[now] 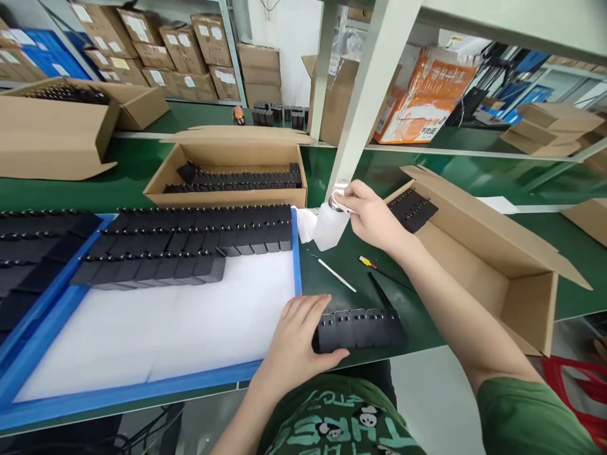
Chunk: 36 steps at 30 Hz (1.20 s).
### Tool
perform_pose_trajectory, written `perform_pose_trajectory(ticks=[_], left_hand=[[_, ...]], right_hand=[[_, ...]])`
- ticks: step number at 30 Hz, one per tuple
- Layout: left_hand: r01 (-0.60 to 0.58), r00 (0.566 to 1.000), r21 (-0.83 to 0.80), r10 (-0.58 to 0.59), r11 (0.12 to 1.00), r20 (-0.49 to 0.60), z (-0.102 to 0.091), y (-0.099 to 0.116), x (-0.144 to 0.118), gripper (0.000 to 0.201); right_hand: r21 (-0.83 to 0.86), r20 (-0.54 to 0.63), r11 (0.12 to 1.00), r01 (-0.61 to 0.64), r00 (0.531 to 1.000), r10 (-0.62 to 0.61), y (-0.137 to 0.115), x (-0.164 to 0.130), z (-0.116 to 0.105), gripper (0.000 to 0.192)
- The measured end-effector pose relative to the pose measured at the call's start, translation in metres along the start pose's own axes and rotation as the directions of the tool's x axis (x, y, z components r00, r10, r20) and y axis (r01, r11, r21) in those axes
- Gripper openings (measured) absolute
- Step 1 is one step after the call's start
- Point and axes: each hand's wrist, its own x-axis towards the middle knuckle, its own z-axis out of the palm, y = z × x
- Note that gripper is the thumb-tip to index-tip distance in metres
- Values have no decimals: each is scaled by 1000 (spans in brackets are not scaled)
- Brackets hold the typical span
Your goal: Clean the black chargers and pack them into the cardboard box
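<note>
Far left, black adapter blocks (pixel 42 243) lie packed in rows, and the blue-rimmed tray (pixel 296 253) beside them carries three rows (pixel 190 243) at its far end, while the near stretch of its white pad is bare, so by my reckoning the tray is well under half filled. The left hand (pixel 296 341) lies flat, fingers curled over the end of a short strip of black blocks (pixel 360 328) at the bench's near edge. Past a thin white stick (pixel 336 275) and a yellow-tipped tool (pixel 367 261), the right hand (pixel 372 215) pinches a white wipe on the cap of a white bottle (pixel 327 230). The open carton (pixel 526 297) on the right holds only a few blocks (pixel 412 208).
</note>
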Motion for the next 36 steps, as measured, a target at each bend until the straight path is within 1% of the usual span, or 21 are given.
perform_pose_trajectory(ticks=[3, 8, 13, 15, 17, 19, 25, 31, 36], left_hand=[[-13, 1000, 1, 13, 1000, -9, 0, 0, 1, 77], [-8, 1000, 5, 8, 1000, -18, -1, 1, 2, 77], [-8, 1000, -1, 8, 1000, -20, 0, 1, 3, 77], [-9, 1000, -2, 9, 1000, -20, 1, 1, 2, 76], [-8, 1000, -3, 8, 1000, -20, 1, 0, 2, 76], [-6, 1000, -3, 6, 1000, -21, 2, 0, 2, 75], [2, 1000, -5, -2, 1000, -21, 1, 1, 2, 73], [17, 1000, -7, -17, 1000, -14, 1, 1, 2, 74], [17, 1000, -14, -17, 1000, 2, 1, 0, 3, 74]], right_hand=[[-15, 8, 1000, 3, 1000, -3, -1, -2, -5, 38], [-31, -64, 999, -27, 998, 25, -2, 1, -14, 39], [-22, 24, 1000, -15, 1000, 15, -8, -3, -12, 37], [-16, 47, 1000, -13, 999, 14, -9, -4, -13, 32], [-10, 44, 1000, -21, 999, 22, -10, -5, -16, 25], [-7, 24, 999, -35, 999, 35, -9, -4, -18, 21], [-5, -10, 999, -36, 999, 36, -4, 0, -15, 27], [7, 11, 1000, 5, 1000, -5, -4, 2, -17, 31], [19, 28, 1000, 23, 999, -23, -4, 1, -18, 30]])
